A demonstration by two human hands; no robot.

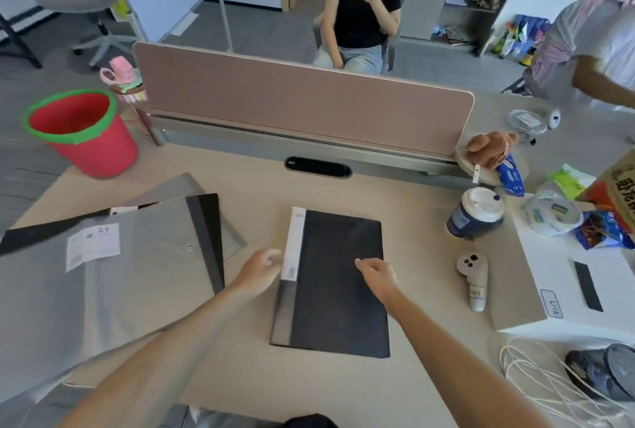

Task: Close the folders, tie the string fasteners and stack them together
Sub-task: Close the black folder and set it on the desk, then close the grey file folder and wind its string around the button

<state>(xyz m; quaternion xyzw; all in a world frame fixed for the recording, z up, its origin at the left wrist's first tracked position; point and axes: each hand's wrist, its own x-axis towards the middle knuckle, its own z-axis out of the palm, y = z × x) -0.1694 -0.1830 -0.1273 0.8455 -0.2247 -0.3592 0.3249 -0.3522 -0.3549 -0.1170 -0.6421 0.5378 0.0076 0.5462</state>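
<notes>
On the desk (429, 221), closed dark folder (336, 283) between open left hand (259, 271) and right hand (378, 274).

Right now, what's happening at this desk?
A person is sorting folders with bare hands. A black folder lies closed and flat in the middle of the desk. The left hand is at its spine edge by the white label strip, and the right hand hovers over or rests on its cover; neither clearly grips anything. A pile of grey folders sits to the left, overlapping loosely, not squared into a stack. No string being tied is visible.
</notes>
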